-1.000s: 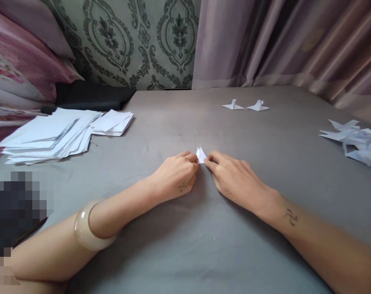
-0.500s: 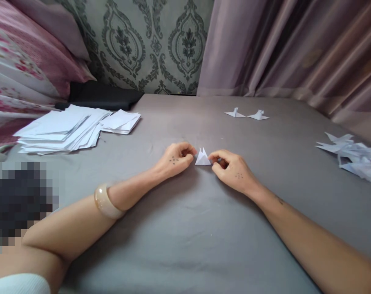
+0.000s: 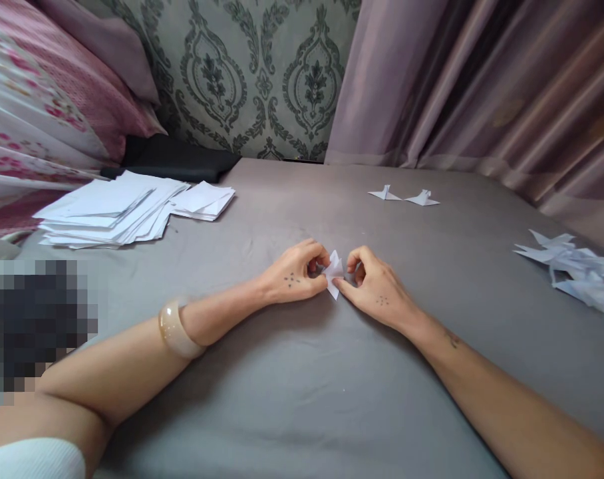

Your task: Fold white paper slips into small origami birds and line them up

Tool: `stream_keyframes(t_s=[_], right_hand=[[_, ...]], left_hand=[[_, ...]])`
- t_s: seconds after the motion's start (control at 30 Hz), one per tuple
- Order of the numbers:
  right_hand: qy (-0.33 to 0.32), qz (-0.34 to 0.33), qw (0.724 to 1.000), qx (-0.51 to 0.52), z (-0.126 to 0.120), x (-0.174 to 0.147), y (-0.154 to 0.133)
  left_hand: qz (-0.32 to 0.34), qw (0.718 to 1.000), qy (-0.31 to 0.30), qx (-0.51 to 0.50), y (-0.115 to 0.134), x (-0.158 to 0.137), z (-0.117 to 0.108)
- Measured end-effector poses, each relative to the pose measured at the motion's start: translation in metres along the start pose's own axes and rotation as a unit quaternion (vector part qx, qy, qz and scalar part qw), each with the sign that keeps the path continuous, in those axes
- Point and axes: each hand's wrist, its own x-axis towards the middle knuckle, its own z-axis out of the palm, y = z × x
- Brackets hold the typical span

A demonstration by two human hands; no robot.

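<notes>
Pinching folded paper (image 3: 333,271), both hands (image 3: 295,276) (image 3: 374,293) on grey bedsheet (image 3: 302,399) beside curtain (image 3: 481,86).

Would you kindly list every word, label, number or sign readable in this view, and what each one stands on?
None: no readable text anywhere.
Folded paper, held by the left hand and right hand: blank.
Paper stack: blank.
Hand marks: small dots only, no letters.

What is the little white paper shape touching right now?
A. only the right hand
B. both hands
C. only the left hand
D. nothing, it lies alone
B: the left hand and the right hand both pinch the small folded paper between them.
</notes>
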Motion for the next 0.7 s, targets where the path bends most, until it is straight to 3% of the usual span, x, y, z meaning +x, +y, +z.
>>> stream_keyframes(t_s=[0.13,0.3,0.57,0.7], right_hand=[[0.002,-0.041,0.999,0.010,0.002,0.000,0.001],[-0.021,-0.064,0.998,-0.008,0.001,-0.001,0.000],[-0.004,-0.102,0.994,-0.039,0.002,-0.001,0.001],[0.017,-0.112,0.993,-0.035,0.004,0.008,0.004]], left_hand=[[0.077,0.996,-0.012,0.043,-0.003,-0.002,0.003],[0.124,0.987,-0.021,0.096,-0.004,-0.004,0.003],[0.111,0.988,-0.022,0.108,-0.014,0.002,0.007],[0.083,0.989,0.007,0.121,-0.019,0.006,0.005]])
